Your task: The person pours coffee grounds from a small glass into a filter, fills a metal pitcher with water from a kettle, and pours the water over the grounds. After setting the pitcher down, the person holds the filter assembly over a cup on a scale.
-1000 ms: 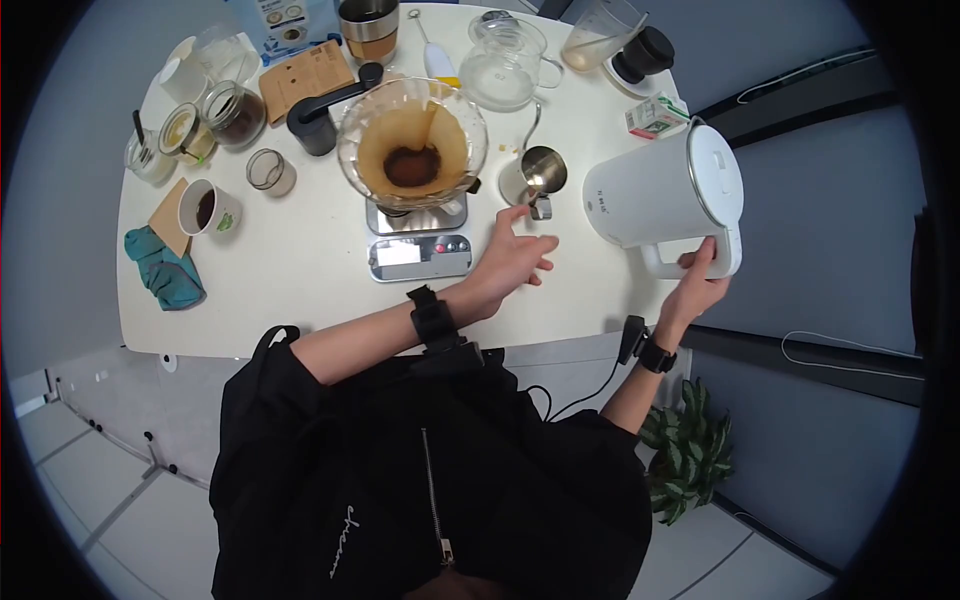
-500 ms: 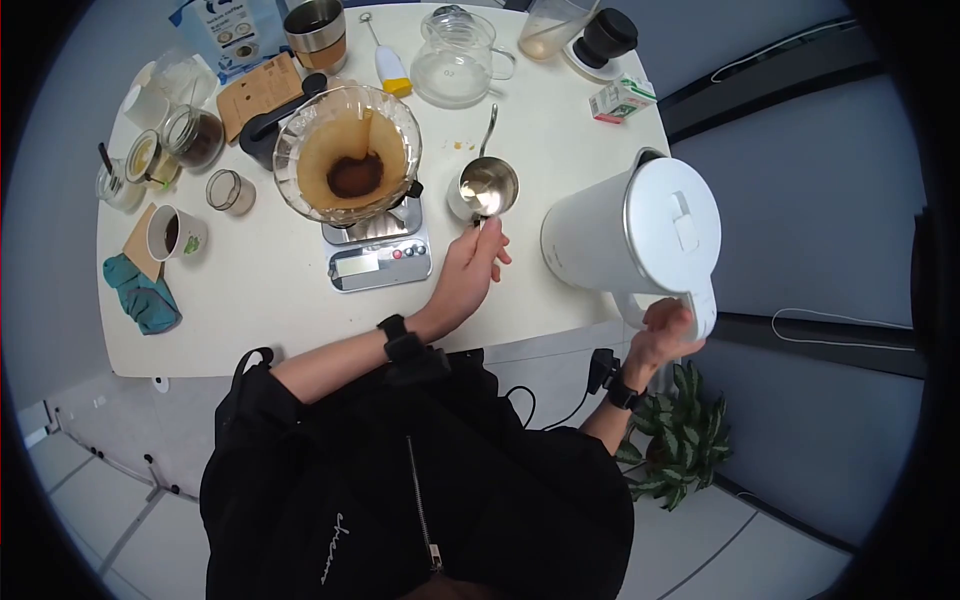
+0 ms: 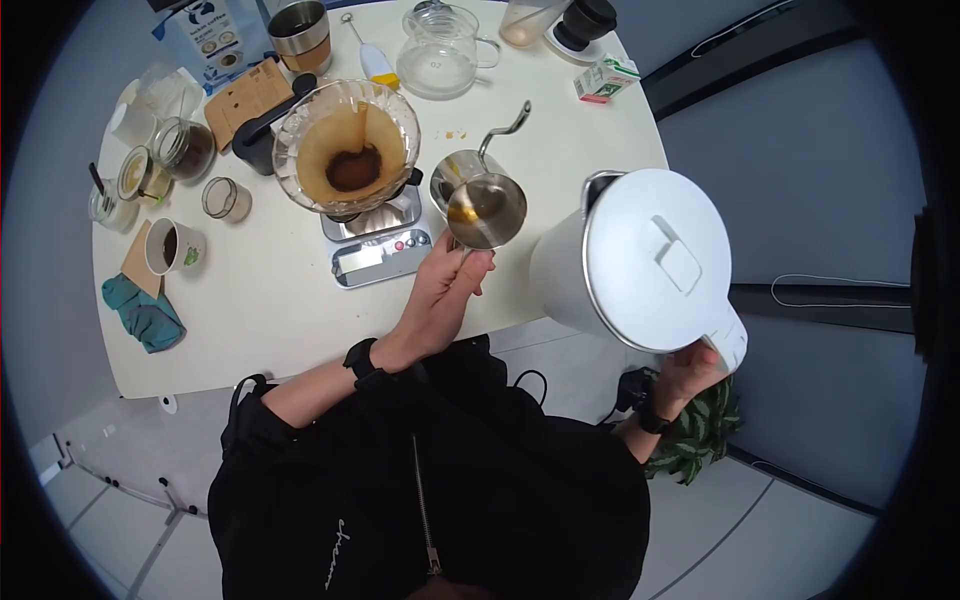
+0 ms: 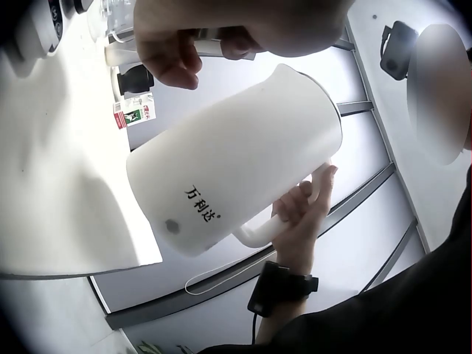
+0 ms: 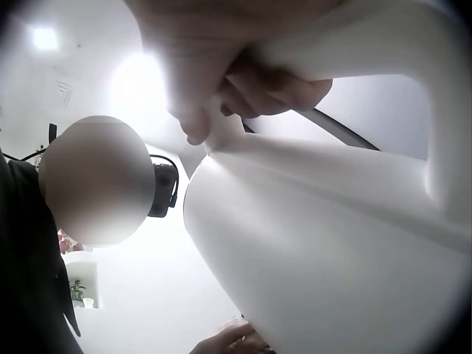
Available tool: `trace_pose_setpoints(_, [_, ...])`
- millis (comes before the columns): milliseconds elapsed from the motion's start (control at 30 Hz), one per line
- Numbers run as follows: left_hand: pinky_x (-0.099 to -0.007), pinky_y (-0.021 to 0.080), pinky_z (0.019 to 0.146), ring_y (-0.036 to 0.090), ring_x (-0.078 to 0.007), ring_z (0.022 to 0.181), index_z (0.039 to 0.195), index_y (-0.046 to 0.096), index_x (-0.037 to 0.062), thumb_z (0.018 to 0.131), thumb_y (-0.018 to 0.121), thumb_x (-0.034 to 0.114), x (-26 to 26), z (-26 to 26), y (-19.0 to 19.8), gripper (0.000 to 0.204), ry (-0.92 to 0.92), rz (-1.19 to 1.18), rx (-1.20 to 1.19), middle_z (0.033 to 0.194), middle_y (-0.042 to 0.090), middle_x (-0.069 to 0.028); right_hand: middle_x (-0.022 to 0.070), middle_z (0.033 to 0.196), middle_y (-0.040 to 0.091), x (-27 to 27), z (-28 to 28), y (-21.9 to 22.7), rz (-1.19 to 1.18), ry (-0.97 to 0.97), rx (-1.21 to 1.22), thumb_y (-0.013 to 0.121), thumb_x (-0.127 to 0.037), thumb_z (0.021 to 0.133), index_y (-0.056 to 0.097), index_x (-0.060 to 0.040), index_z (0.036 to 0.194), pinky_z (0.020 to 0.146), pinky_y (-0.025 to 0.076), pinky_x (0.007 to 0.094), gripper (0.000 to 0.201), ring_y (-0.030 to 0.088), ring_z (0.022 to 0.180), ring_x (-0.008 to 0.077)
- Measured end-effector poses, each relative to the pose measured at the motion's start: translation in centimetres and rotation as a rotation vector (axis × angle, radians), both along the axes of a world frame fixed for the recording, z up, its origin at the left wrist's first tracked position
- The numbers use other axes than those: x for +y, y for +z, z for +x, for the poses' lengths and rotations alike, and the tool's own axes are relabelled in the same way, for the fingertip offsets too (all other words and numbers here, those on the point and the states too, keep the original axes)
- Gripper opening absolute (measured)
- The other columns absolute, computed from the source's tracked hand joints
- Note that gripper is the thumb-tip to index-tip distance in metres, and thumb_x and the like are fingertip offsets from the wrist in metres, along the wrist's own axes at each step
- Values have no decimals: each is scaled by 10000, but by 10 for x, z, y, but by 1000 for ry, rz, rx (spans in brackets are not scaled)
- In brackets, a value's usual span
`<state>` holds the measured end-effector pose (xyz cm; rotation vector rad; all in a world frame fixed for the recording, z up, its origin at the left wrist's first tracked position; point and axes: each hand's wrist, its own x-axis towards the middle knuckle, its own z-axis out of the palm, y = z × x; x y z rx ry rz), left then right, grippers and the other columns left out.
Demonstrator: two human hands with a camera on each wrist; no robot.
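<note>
In the head view, the left hand (image 3: 440,295), near the centre of the frame, has its fingers curled round the handle of a steel gooseneck pot (image 3: 487,212), whose open mouth faces the camera. Right of centre, the right hand (image 3: 688,378) is wrapped round the handle of a white kettle (image 3: 650,265), which is held up at the edge of the worktop (image 3: 270,320). Left of the pot, a coffee-stained filter sits in a clear dripper (image 3: 287,165) above a scale (image 3: 375,260).

Head view from above, facing down, wrist views nearer, all sharing the kettle (image 3: 645,262)
</note>
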<state>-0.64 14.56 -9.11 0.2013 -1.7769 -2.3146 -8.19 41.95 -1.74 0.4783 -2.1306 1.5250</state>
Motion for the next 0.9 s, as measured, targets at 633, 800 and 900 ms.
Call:
trace_pose_setpoints(633, [-276, 420, 664, 478, -128, 720, 832, 528, -12, 989, 365, 393, -12, 10, -18, 463, -228, -154, -205, 805, 502, -66, 12, 595, 587, -59, 16, 71, 536, 193, -214, 784, -203, 735, 636, 49, 830, 511, 387, 205, 307, 508, 546, 55])
trace_pose_setpoints(800, [-283, 408, 658, 473, -136, 715, 809, 510, -8, 990, 360, 401, -10, 7, -20, 472, -267, -136, -210, 765, 498, -61, 30, 594, 607, -63, 14, 81, 626, 188, -256, 776, -185, 745, 637, 56, 837, 511, 402, 209, 293, 523, 539, 60])
trace_pose_setpoints(900, [-286, 401, 654, 466, -141, 708, 793, 495, -9, 990, 360, 403, -11, 8, -21, 476, -296, -159, -201, 750, 494, -59, 35, 596, 612, -70, 15, 87, 632, 186, -284, 780, -192, 740, 639, 56, 840, 514, 408, 213, 303, 531, 540, 66])
